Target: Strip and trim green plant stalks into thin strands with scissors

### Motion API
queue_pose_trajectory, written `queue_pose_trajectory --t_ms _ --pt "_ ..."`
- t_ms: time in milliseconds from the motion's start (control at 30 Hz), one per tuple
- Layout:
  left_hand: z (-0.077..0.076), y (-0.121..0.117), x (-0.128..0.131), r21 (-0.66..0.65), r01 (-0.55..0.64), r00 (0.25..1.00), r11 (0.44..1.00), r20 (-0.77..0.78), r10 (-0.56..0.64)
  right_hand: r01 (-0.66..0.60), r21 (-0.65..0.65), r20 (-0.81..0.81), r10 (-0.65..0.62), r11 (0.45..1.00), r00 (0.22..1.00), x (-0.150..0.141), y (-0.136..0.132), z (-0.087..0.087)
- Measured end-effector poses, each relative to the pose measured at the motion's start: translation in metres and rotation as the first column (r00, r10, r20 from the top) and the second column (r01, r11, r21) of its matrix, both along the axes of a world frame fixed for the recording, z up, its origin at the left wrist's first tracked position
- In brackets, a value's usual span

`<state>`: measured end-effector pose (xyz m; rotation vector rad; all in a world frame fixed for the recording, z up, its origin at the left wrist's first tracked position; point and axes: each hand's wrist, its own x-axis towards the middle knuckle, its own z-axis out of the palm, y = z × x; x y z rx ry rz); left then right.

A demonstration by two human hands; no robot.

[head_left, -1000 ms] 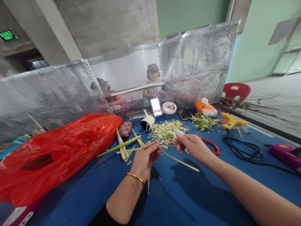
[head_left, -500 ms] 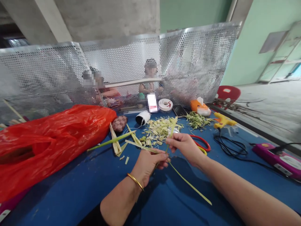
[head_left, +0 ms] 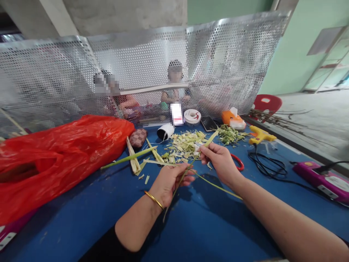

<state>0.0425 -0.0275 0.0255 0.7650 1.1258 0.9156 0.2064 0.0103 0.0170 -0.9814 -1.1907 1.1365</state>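
My left hand [head_left: 169, 180], with a gold bangle on the wrist, pinches the lower part of a thin green palm leaf strip [head_left: 218, 186] above the blue table [head_left: 204, 225]. My right hand [head_left: 220, 161] grips the upper end of the same strip, whose tip [head_left: 211, 138] sticks up past my fingers. A pile of cut leaf scraps [head_left: 185, 145] lies just beyond both hands. More long leaf strips [head_left: 131, 157] lie to the left of my left hand.
A big red plastic bag [head_left: 54, 160] fills the left side. Red-handled scissors [head_left: 239, 162], a yellow glue gun [head_left: 259, 135] with black cable, a tape roll [head_left: 192, 117], a phone [head_left: 208, 123] and a purple device [head_left: 321, 178] lie right. Two people sit behind the perforated metal screen [head_left: 141, 69].
My right hand has swung the strip's upper end up and to the right, then back toward the scrap pile. My left hand has stayed pinched on the strip and drifted slightly down.
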Motion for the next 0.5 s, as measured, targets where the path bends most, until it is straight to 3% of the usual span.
queue_pose_trajectory --t_ms 300,400,500 --pt "-0.0056 -0.0008 0.0009 0.057 -0.019 0.998 0.998 -0.067 0.022 0.01 -0.002 -0.019 -0.01 1.0 1.0 -0.0049 -0.0025 -0.002" --pt "-0.0018 0.0 -0.0013 0.059 -0.031 0.999 0.998 -0.024 0.032 -0.136 0.016 0.047 0.135 0.991 0.99 -0.0034 -0.0034 0.0034" --pt "0.0013 0.0018 -0.0041 0.082 -0.037 0.998 0.996 0.048 0.033 -0.377 0.062 0.22 0.356 0.924 0.908 -0.0039 -0.0073 0.0056"
